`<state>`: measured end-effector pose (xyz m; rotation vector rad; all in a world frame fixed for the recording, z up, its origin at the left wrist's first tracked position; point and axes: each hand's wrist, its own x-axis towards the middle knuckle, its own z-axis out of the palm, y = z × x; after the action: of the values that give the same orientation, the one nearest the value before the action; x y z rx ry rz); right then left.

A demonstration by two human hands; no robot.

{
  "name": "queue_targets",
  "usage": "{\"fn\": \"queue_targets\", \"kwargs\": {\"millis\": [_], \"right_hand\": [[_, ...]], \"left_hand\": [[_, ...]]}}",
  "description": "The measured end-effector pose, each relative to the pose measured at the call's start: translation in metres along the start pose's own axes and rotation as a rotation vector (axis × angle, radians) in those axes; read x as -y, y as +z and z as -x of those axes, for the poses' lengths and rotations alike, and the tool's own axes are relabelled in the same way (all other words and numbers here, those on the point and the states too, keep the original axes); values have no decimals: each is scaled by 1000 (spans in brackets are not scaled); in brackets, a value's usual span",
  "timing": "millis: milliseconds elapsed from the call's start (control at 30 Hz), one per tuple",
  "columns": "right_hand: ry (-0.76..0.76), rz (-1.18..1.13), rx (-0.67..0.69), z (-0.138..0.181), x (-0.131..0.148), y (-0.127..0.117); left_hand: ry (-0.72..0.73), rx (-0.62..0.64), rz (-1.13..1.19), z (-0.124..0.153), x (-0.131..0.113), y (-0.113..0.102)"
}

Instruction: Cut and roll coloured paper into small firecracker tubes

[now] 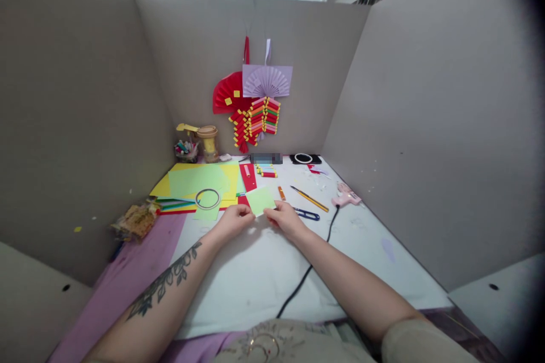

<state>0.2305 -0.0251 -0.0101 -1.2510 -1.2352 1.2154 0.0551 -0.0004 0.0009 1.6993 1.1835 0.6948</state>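
Between both hands I hold a small light-green paper square (260, 200) just above the white table cover. My left hand (237, 220) pinches its lower left edge, and my right hand (288, 219) pinches its lower right edge. Beneath my right fingers lies a dark blue utility knife (307, 214). An orange paper roll (281, 193) sits just beyond that hand. To the left, a roll of tape (208, 199) rests on a stack of green paper (191, 181). Several small coloured paper rolls (268, 173) lie behind the square.
A pink glue gun (347, 195) with a black cable (306, 275) lies right, near a yellow pencil-like tool (310, 198). A phone (305, 159), a cup (208, 143) and a pen holder (186, 150) stand at the back. Paper fans (267, 81) hang on the grey partition.
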Motion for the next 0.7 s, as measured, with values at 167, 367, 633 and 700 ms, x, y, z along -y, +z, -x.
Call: {"fn": "queue_targets", "kwargs": {"millis": [167, 367, 633, 700], "right_hand": [[31, -40, -111, -8, -1, -12], [-311, 278, -221, 1, 0, -6], [-594, 638, -169, 17, 8, 10], [-594, 657, -179, 17, 8, 8]], "left_hand": [[-14, -52, 68, -1, -2, -2], [28, -270, 196, 0, -6, 5], [98, -230, 189, 3, -7, 18], [100, -224, 155, 4, -8, 18]]}}
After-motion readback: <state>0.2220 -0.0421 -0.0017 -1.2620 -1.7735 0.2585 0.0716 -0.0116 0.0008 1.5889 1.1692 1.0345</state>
